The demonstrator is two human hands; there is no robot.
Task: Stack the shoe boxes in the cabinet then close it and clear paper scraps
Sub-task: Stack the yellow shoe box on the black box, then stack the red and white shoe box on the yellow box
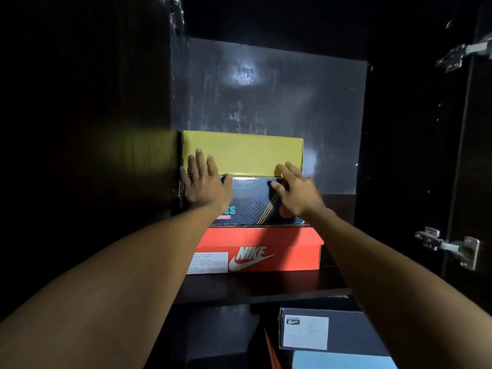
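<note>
Three shoe boxes are stacked on a dark cabinet shelf (253, 287). A yellow box (245, 151) lies on top of a black patterned box (253, 201), which rests on an orange Nike box (266, 251). My left hand (203, 182) lies flat with straight fingers against the left front of the yellow and black boxes. My right hand (295, 191) touches the right front of the same two boxes, fingers spread and only slightly bent. Neither hand grips anything.
The stack sits against the cabinet's left wall (175, 161), with free room to its right. An open door with metal hinges (450, 246) stands at the right. On the lower shelf are a dark blue box (327, 331) and a light blue box (343, 360).
</note>
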